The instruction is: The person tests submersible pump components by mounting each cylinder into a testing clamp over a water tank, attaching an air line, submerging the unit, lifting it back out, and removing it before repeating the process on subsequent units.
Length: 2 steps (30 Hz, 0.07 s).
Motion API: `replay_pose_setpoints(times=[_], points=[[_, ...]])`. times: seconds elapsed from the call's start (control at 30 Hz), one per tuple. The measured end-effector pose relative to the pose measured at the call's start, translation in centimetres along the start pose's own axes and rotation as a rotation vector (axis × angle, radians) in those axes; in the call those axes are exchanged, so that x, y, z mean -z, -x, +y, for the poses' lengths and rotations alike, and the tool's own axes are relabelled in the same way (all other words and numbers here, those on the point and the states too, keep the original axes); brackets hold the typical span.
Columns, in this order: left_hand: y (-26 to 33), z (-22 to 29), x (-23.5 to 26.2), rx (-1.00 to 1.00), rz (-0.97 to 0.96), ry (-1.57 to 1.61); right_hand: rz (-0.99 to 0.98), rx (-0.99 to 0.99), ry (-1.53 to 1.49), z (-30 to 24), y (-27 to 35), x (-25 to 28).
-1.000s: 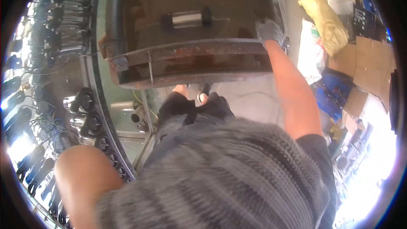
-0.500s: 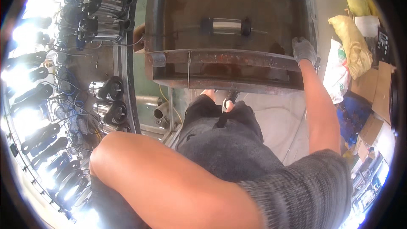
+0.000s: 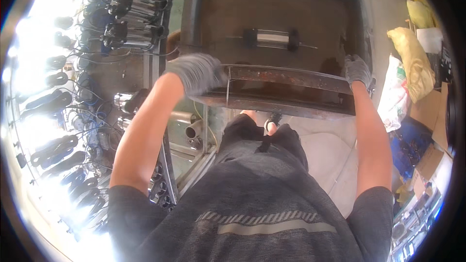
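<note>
A rust-brown metal tank with brown water stands in front of me. In the water lies a shiny cylinder with black end pieces, a thin rod or cord showing at either end. My right hand, in a grey glove, is at the tank's right side, its fingers bent over the rim. My left hand, gloved alike, is over the tank's near left corner, beside the left end of a rusty crossbar. Motion smears its fingers, and whether it touches anything cannot be made out.
On the left a metal rack bears several shiny cylinders with black ends and cables. Metal pipes lie low beside it. To the right are a yellow sack, a white bag, cardboard and a blue bundle.
My left arm, earlier bent across close to the camera, has swung forward to the tank's near left corner. My right hand has stayed at the right rim. The whole view has shifted slightly.
</note>
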<state>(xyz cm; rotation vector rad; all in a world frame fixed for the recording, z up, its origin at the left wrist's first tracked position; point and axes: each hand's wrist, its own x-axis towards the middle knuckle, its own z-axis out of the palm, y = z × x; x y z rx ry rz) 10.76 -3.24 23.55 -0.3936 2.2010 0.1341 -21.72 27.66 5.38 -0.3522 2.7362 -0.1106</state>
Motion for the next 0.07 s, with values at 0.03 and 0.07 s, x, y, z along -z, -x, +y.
replay_pose_setpoints(times=[0.03,0.07], points=[[-1.8,-3.4,-1.8,-0.01,0.135,-0.104,0.017,-0.002,-0.003,0.4,-0.2,-0.4],[-3.5,-5.8,-4.3,0.028,0.192,-0.171,0.004,0.022,-0.034,0.8,-0.5,-0.7]])
